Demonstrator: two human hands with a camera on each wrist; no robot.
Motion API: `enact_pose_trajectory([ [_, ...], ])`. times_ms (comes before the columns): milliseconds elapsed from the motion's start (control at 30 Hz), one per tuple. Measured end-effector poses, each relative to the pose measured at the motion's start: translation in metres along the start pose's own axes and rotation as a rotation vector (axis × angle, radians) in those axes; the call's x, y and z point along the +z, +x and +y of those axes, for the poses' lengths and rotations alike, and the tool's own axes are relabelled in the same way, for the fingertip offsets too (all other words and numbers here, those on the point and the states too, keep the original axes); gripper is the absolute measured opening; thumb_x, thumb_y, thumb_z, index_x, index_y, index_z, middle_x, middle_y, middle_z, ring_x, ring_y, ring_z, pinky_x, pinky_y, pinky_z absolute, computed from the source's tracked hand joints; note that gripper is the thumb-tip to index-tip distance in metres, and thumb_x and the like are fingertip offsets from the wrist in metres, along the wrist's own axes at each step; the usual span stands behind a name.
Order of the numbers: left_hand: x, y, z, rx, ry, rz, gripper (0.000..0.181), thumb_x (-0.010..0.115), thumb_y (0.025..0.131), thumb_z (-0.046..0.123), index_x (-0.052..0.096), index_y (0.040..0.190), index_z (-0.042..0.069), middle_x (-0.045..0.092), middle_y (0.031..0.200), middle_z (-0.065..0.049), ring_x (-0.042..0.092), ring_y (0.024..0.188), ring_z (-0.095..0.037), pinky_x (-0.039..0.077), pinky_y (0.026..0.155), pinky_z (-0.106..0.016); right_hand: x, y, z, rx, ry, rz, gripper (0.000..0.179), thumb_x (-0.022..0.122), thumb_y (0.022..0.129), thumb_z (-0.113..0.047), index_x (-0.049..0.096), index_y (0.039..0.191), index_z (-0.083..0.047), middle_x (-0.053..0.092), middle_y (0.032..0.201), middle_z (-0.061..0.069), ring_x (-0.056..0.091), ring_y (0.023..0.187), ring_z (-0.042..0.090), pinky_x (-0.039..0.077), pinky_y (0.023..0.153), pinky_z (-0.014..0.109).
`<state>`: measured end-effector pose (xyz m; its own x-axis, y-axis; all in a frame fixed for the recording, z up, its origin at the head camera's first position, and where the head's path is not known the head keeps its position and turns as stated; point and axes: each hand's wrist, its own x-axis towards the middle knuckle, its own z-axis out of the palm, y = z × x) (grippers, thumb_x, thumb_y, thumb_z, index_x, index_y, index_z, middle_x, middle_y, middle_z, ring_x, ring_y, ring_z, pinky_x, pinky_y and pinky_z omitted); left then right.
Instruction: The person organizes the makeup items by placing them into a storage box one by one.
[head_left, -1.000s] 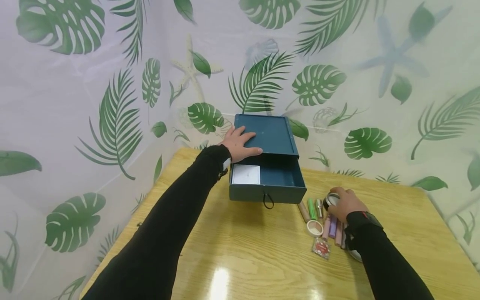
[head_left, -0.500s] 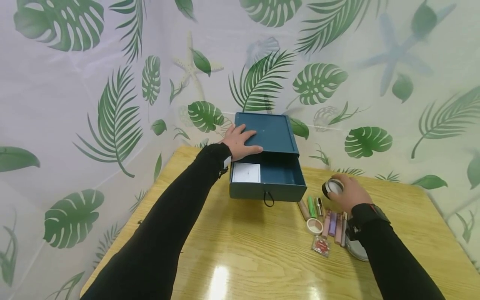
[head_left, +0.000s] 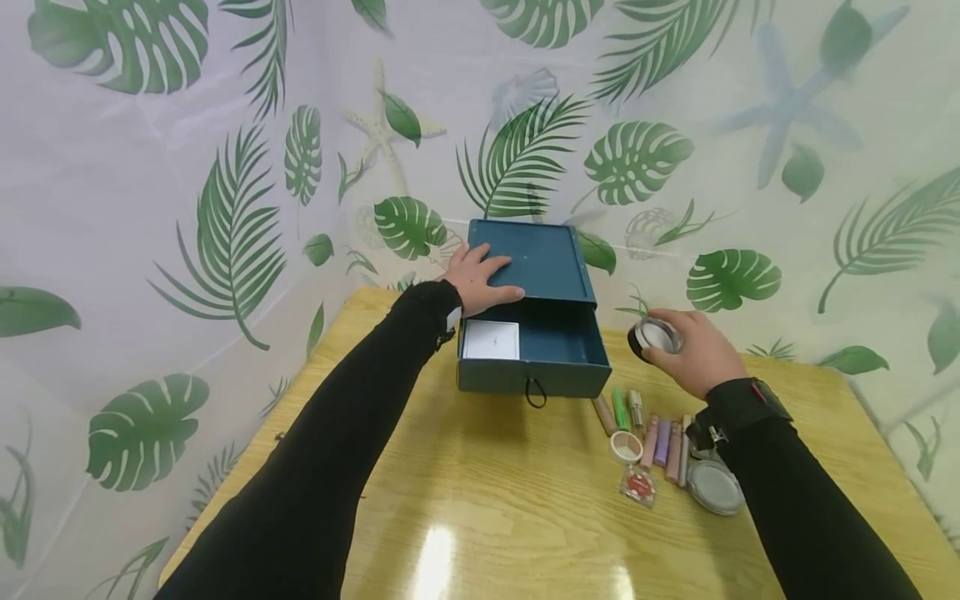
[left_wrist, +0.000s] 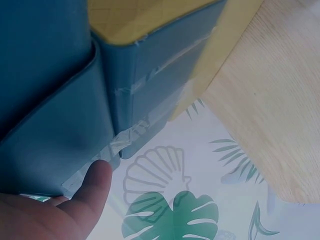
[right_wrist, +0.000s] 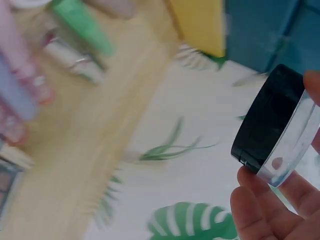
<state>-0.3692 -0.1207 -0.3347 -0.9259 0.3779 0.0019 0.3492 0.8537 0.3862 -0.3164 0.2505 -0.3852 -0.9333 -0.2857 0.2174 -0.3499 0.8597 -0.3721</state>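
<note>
A dark blue box [head_left: 536, 262] stands near the table's back edge, its front drawer [head_left: 566, 379] pulled out. My left hand [head_left: 480, 286] rests on the box's top with spread fingers; in the left wrist view its thumb [left_wrist: 95, 187] lies by the box's taped edge. A white square card [head_left: 491, 341] lies in the drawer's left side. My right hand [head_left: 701, 354] grips a round cosmetic jar [head_left: 652, 337], raised above the table to the right of the drawer. The right wrist view shows the jar's black part [right_wrist: 270, 117] and clear part [right_wrist: 295, 142] between thumb and fingers.
Right of the drawer, several cosmetics lie on the wooden table [head_left: 480, 500]: a green tube [head_left: 620, 408], a purple tube [head_left: 662, 442], a round palette [head_left: 626, 447], a red-patterned square case [head_left: 638, 485] and a silver round compact [head_left: 715, 487]. A leaf-printed sheet [head_left: 247, 208] hangs behind.
My right hand has lifted the jar off the group of cosmetics, up and away toward the back. The silver compact is now in fuller sight. My left hand stays on the box.
</note>
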Motion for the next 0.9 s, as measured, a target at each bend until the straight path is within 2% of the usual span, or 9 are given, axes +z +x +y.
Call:
enact_pose_trajectory([
  [333, -0.002, 0.001, 0.000, 0.005, 0.011, 0.011, 0.074, 0.052, 0.102, 0.058, 0.030, 0.162, 0.020, 0.012, 0.169, -0.014, 0.001, 0.155, -0.033, -0.003, 0.133, -0.039, -0.025, 0.007, -0.049, -0.088, 0.008, 0.055, 0.058, 0.068, 0.100, -0.032, 0.047, 0.152, -0.016, 0.042, 0.148, 0.020, 0.045, 0.127, 0.044, 0.053, 0.098, 0.058],
  [633, 0.000, 0.000, 0.000, 0.005, 0.011, 0.004, 0.074, 0.052, 0.102, 0.059, 0.030, 0.162, 0.020, 0.012, 0.169, -0.014, 0.001, 0.155, -0.035, -0.002, 0.133, -0.040, -0.029, 0.006, -0.079, -0.172, 0.028, 0.165, 0.054, 0.069, 0.100, -0.026, 0.050, 0.149, -0.015, 0.039, 0.151, 0.017, 0.045, 0.129, 0.040, 0.055, 0.096, 0.049],
  [767, -0.001, -0.001, 0.001, 0.003, 0.012, 0.011, 0.074, 0.052, 0.102, 0.058, 0.031, 0.162, 0.020, 0.012, 0.168, -0.015, 0.002, 0.155, -0.035, -0.001, 0.133, -0.041, -0.030, 0.007, -0.094, -0.226, 0.044, 0.173, 0.053, 0.069, 0.100, -0.025, 0.051, 0.148, -0.015, 0.038, 0.152, 0.018, 0.045, 0.129, 0.040, 0.055, 0.094, 0.048],
  [900, -0.001, -0.002, 0.000, -0.005, 0.005, 0.011, 0.074, 0.052, 0.102, 0.058, 0.031, 0.162, 0.020, 0.012, 0.169, -0.014, 0.002, 0.155, -0.034, 0.000, 0.133, -0.041, -0.027, 0.009, -0.106, -0.277, 0.042, 0.143, 0.053, 0.070, 0.099, -0.027, 0.052, 0.148, -0.017, 0.042, 0.151, 0.014, 0.047, 0.129, 0.036, 0.054, 0.098, 0.044],
])
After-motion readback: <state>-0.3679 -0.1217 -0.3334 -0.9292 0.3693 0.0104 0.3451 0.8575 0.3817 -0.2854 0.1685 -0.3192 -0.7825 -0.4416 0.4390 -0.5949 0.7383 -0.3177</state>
